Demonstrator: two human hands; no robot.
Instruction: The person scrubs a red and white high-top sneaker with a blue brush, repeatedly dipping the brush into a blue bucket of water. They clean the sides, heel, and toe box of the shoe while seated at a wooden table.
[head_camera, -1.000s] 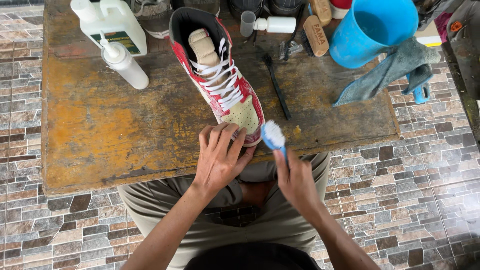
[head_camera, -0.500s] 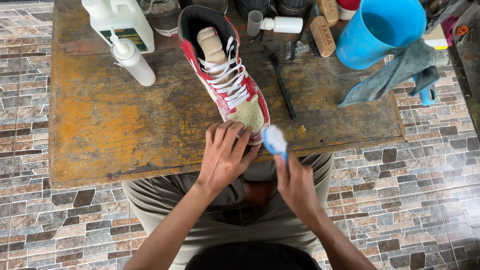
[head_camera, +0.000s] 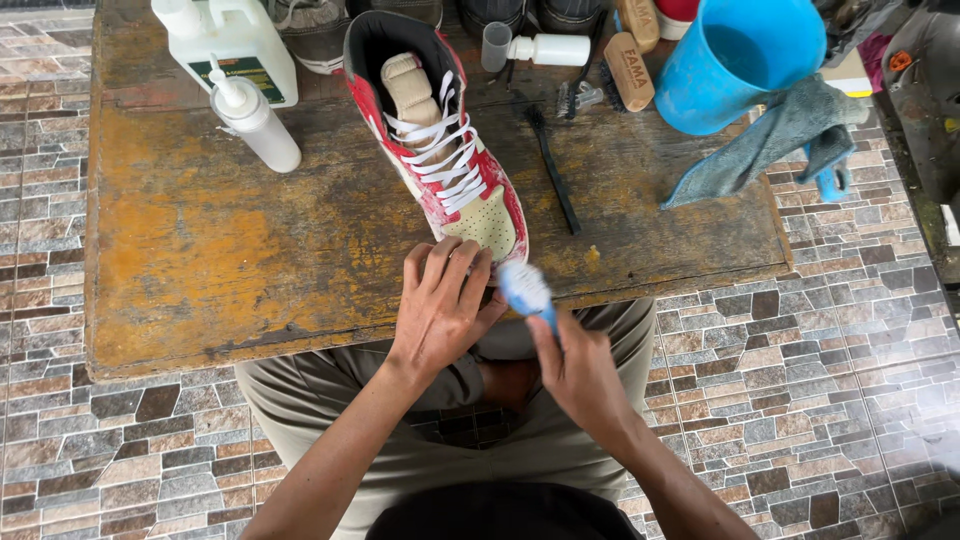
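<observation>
Since a second ago, my brush (head_camera: 524, 287) has slid lower along the toe of the shoe (head_camera: 452, 165), which stands at the near edge of the worn wooden surface (head_camera: 200, 250). Left hand (head_camera: 440, 305) clamps the toe; right hand (head_camera: 580, 370) grips the brush handle. Foam smears the red-and-cream leather; the upper looks unscrubbed, laces still in.

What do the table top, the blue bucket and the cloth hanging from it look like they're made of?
Table top: seemingly bare wood, matte, worn and stained yellow-orange, with grain and cracks showing. Blue bucket: probably plastic, smooth with an even colour and slight sheen. Cloth: soft grey-blue fabric, draped in limp folds, possibly microfibre.
</observation>
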